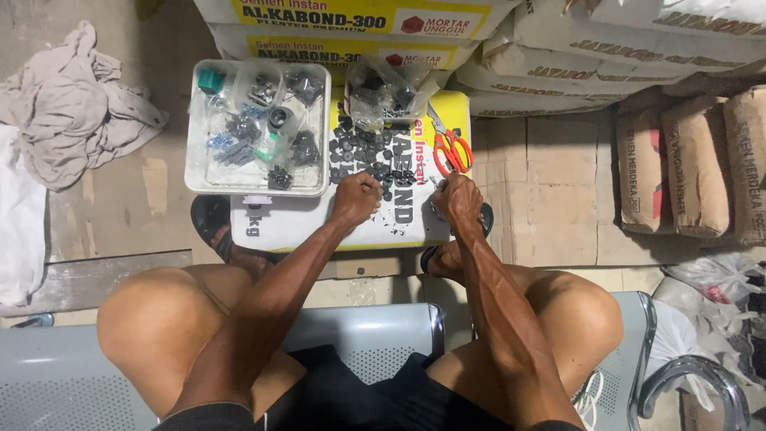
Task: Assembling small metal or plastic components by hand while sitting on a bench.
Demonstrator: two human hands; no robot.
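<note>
Two hands, both mine, both low over the sack-top surface [263, 227] between my knees.

Item: left hand [356, 196]. Fingers curled together in a loose fist, knuckles up, at the near edge of the heap of small black parts [361, 152]. Whether a part sits inside the fist I cannot tell.

Item: right hand [458, 196]. Fingers drawn together and pinched downward near the surface's right edge; what they pinch is too small to make out.

Item: heap of small black parts. Lies straight ahead of the left knuckles, touching or just beside them, spreading away from me toward a clear bag of the same parts [384, 92]. Left hand is the nearer; the right sits off to the heap's right side.

Item: orange-handled scissors [448, 144]. Just beyond the right hand, handles toward me, blades pointing away, long axis roughly along my forearm.

Item: white tray [190, 152] of bagged fittings, left of the heap, ahead and left of the left hand.

Item: stacked sacks [638, 40] behind; grey cloth [72, 104] on the floor, far left.
</note>
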